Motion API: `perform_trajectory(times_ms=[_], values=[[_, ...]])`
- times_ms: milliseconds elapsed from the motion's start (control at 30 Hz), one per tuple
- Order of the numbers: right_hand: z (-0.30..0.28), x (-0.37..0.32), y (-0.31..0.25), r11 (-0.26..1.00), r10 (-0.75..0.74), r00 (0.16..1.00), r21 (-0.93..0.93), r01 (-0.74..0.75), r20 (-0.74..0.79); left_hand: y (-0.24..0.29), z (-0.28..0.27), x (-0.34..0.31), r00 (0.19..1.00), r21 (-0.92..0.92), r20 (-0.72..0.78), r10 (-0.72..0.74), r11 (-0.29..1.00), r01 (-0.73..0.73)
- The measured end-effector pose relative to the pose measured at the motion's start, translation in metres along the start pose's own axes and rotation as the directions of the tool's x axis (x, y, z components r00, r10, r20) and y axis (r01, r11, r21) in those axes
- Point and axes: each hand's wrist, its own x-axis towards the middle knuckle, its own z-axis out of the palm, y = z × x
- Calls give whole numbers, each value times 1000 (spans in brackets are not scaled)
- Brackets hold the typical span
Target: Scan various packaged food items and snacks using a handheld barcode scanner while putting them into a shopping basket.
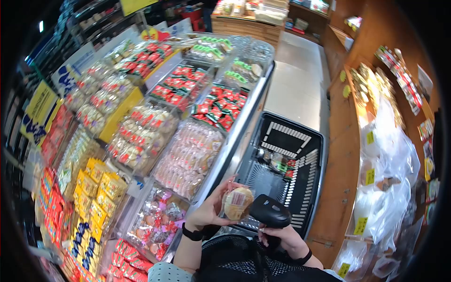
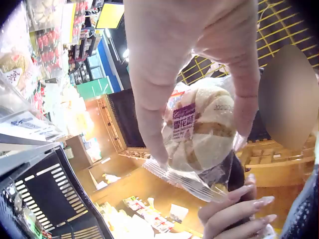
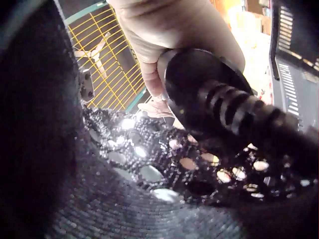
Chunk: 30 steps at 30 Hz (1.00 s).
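Observation:
In the head view my left hand grips a round, pale pastry in clear wrapping, its label facing up. The left wrist view shows this wrapped pastry between thumb and fingers, with purple print and a crimped wrapper edge. My right hand holds a black barcode scanner, whose head is right at the pastry's edge. In the right wrist view, fingers wrap the scanner's handle, and a ribbed cable collar comes out of its base.
A black shopping basket stands ahead with a few packets inside. To the left runs a display of wrapped snacks in clear bins. A wooden cabinet with hanging plastic bags lines the right side.

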Motion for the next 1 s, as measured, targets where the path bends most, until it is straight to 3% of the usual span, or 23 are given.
perform_trajectory(times_ms=[167, 233, 267, 300, 333, 400, 433, 467, 500, 533, 567, 633, 667, 733, 833, 1000], values=[[10, 11, 3, 1000, 1, 999, 17, -2, 51, 14, -12, -35, 987, 186, -146, 66, 982, -38], [10, 15, 8, 998, -16, 1000, 64, 16, 4, 25, -34, -52, 962, 349, -270, 42, 935, 57], [10, 17, 11, 997, -13, 999, 73, 16, -41, 38, -45, -57, 937, 484, -335, 99, 871, 81], [10, 18, 10, 997, -8, 999, 72, 10, -31, 45, -62, -67, 900, 758, -390, 195, 623, 194], [11, 17, 10, 995, -46, 998, 85, 50, -47, 64, -66, -66, 837, 692, -510, 197, 672, 263], [6, 14, 10, 993, -74, 994, 90, 82, -86, 86, -102, -70, 753, 809, -536, 381, 487, 329], [4, 13, 9, 992, -79, 993, 94, 87, -90, 107, -108, -69, 707, 811, -577, 408, 385, 440], [0, 13, 7, 989, -97, 988, 98, 109, -118, 119, -124, -71, 698, 848, -518, 495, 190, 495], [-3, 10, 5, 985, -119, 981, 102, 135, -154, 129, -135, -67, 662, 824, -508, 551, 87, 559], [-7, 11, 7, 984, -159, 969, 49, 171, -189, 136, -149, -65, 624, 771, -556, 549, 58, 635], [-11, 8, 5, 982, -167, 965, 55, 182, -204, 135, -166, -66, 638, 781, -547, 542, 56, 622], [-17, 4, 2, 967, -188, 951, 120, 223, -247, 132, -198, -65, 557, 647, -600, 574, -61, 760], [-19, 2, 2, 959, -210, 933, 123, 254, -292, 130, -208, -64, 570, 658, -594, 568, -65, 750], [-22, -4, -1, 949, -228, 915, 136, 286, -332, 127, -216, -66, 614, 538, -627, 479, -303, 786], [-28, -8, 1, 935, -255, 885, 135, 329, -389, 123, -227, -70, 685, 573, -599, 416, -375, 729], [-34, -8, 2, 921, -282, 851, 124, 369, -443, 125, -230, -71, 721, 666, -590, 362, -287, 689]])
